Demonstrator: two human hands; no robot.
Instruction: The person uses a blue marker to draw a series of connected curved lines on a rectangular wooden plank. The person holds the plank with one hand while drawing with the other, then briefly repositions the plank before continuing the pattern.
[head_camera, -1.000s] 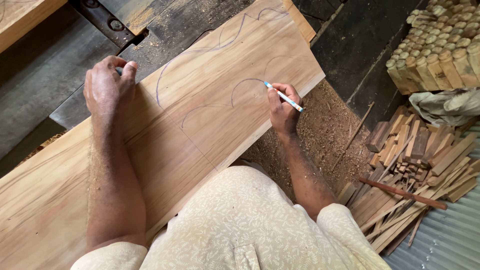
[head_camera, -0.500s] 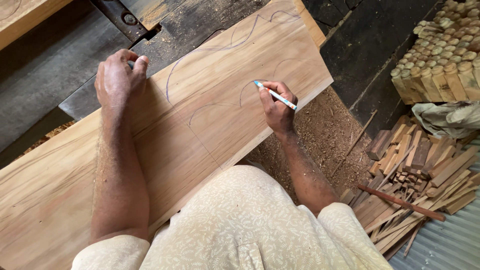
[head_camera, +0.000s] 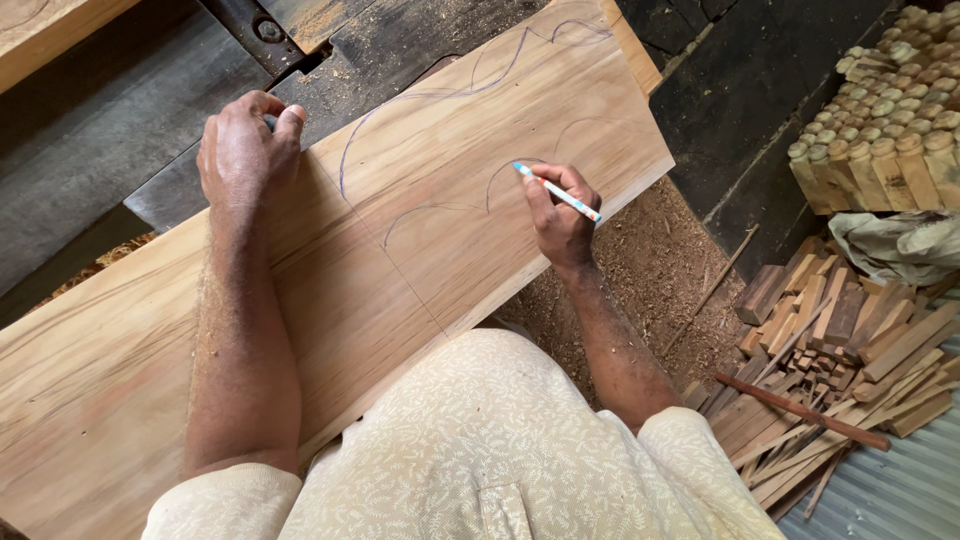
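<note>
A long pale wooden plank (head_camera: 400, 270) lies slantwise across a dark bench, with curved pen lines drawn on its far half. My right hand (head_camera: 560, 222) grips a white and blue pen (head_camera: 560, 192), its tip resting on a drawn curve near the plank's right edge. My left hand (head_camera: 242, 150) presses down on the plank's far left edge, fingers curled over it.
Dark bench boards (head_camera: 120, 130) lie beyond the plank. Sawdust (head_camera: 660, 270) covers the ground to the right. A heap of wood offcuts and sticks (head_camera: 840, 360) lies at the right, several turned wooden pieces (head_camera: 880, 130) are stacked above it, and a crumpled cloth (head_camera: 900, 245) lies between.
My right hand has slid the pen a little to the left along the drawn curve. My left hand stays pressed on the plank's edge. The view has shifted slightly.
</note>
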